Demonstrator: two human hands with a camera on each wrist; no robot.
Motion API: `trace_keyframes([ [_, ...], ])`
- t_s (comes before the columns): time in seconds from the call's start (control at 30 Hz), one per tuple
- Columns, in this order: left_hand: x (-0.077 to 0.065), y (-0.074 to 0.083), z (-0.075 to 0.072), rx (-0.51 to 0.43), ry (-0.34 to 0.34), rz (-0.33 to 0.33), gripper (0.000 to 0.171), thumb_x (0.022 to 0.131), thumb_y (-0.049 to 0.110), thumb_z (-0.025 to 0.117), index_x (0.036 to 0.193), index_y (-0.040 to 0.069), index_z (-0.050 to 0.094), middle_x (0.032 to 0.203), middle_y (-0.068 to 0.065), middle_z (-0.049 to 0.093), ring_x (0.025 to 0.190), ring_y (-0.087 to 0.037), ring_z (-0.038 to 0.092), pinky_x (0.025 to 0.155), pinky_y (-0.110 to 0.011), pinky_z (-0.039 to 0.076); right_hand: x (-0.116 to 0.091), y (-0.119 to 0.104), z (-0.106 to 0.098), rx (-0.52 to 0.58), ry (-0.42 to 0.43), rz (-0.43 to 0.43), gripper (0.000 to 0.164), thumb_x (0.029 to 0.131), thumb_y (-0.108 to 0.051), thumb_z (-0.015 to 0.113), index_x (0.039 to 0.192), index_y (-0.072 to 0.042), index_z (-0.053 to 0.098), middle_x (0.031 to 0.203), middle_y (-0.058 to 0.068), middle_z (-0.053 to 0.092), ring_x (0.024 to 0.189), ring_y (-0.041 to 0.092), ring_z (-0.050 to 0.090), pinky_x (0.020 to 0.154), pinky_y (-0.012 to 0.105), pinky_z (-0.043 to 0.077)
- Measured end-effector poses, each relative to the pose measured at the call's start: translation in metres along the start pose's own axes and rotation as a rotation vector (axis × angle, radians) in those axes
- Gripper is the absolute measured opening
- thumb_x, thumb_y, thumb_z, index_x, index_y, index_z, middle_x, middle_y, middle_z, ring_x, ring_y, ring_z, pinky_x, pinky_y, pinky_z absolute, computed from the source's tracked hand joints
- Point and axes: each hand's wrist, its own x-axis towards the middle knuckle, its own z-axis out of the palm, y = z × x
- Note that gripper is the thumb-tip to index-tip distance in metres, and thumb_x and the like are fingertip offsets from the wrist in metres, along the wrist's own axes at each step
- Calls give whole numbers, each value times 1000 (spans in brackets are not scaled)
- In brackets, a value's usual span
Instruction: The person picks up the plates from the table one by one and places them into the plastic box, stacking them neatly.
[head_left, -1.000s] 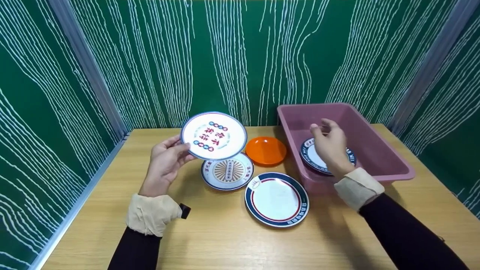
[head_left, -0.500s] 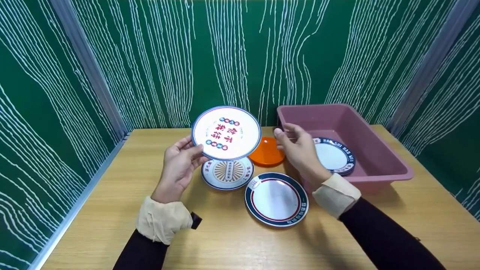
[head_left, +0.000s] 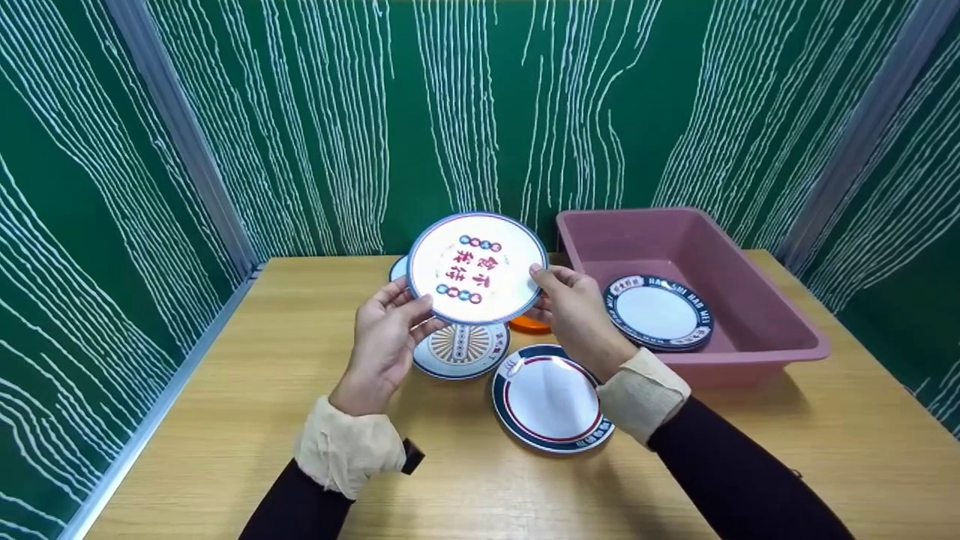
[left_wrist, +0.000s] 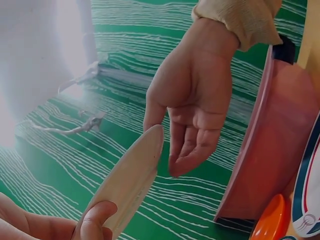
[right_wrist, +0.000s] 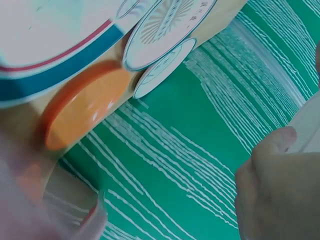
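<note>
A white plate [head_left: 480, 266] with a blue rim and red characters is held up above the table, tilted toward the head camera. My left hand [head_left: 382, 345] grips its left edge, thumb on the face and fingers behind. At the right edge, my right hand [head_left: 581, 311] pinches the rim, its thumb on top and fingers beneath. The left wrist view shows the plate [left_wrist: 125, 180] edge-on between both hands. Below it lie a sunburst-patterned plate [head_left: 457, 360], a navy-rimmed plate [head_left: 553, 397] and a partly hidden orange plate [head_left: 531, 325].
A pink tub [head_left: 757, 307] stands at the right, with a stack of navy-rimmed plates [head_left: 660, 315] inside. Another plate [head_left: 398, 270] peeks out behind the held one. Green walls with white lines enclose the wooden table [head_left: 450, 480].
My right hand has come out from over the tub, moving left to the held plate's right rim. My left hand has carried the plate rightward.
</note>
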Motion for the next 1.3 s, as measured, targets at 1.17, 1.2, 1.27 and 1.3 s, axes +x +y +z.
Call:
trace_keyframes([
  [1.17,17,-20,-10,212,-116,-17,31,94,21,60,120,6,51,117,-16,53,101,-34,58,85,-39,54,2,-5,-20,18,102,-23,33,102,-23,43,129,-6,51,119,17,55,90,26,58,83,32,53],
  [1.2,18,-21,-11,254,-102,-10,30,94,20,59,120,7,52,117,-15,52,101,-33,57,85,-40,53,3,-5,-22,21,114,-17,34,102,-24,42,129,-6,50,120,16,55,92,26,58,85,33,52],
  [1.27,21,-22,-12,357,-68,-2,27,94,18,59,119,7,53,115,-12,53,100,-31,56,85,-41,53,5,-6,-27,24,146,-8,35,102,-25,41,130,-7,50,122,15,55,96,25,58,89,32,51],
  [1.3,23,-23,-13,410,-50,-1,27,94,16,59,118,8,54,114,-11,53,99,-29,55,85,-41,52,6,-5,-29,27,164,-3,35,102,-25,40,131,-7,49,123,14,55,98,25,58,90,32,51],
])
